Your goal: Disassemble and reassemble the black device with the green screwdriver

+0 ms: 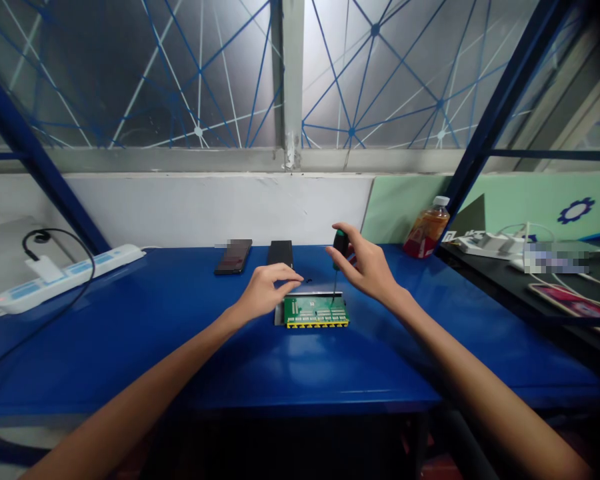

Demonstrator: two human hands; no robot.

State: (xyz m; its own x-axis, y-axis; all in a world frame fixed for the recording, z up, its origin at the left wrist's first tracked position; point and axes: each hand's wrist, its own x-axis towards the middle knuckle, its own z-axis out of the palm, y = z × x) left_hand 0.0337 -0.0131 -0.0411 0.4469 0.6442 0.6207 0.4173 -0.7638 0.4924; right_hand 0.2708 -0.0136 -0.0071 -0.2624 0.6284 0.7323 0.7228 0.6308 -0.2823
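In the head view, a green circuit board with a row of yellow ports along its near edge lies on the blue table, over a grey metal plate that shows at its left. My right hand is closed on a screwdriver with a black and green handle. Its thin shaft points down, and the tip meets the right part of the board. Above the board's far left corner, my left hand has thumb and fingertips brought together. Whatever is between them is too small to tell. Tiny dark pieces lie just behind the board.
Behind the board are a black box and a dark phone. At left sits a white power strip with a black cable. A drink bottle stands back right, beside a dark shelf holding chargers, cables and another phone.
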